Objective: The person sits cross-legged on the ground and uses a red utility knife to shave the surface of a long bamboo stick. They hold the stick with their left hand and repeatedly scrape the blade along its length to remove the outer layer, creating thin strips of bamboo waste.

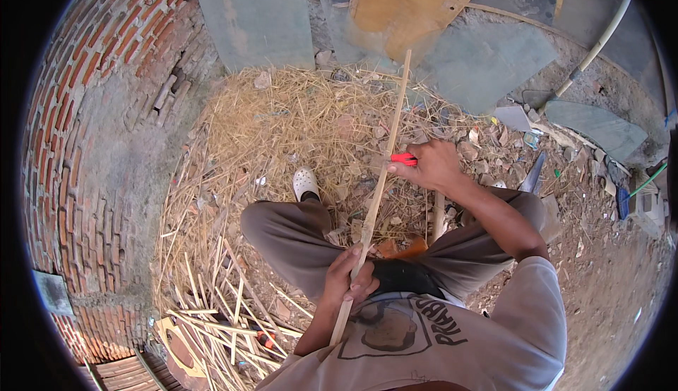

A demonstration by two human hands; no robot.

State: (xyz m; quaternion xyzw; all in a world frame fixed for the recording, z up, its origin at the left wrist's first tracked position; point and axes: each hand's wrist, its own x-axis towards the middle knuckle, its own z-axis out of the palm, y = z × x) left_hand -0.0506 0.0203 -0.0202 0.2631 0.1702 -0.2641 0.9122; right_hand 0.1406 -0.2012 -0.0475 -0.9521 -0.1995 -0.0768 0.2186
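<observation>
1. Closest to me is the shirt; the long pale strip slants in front.
2. Left hand grips it low; a loose hold could let it twist.
3. Right hand holds a red tool at it; I think pushing hard might make that slip.

Pale short-sleeved shirt with dark print, brown trousers, white perforated clog, apparently dark sock
</observation>
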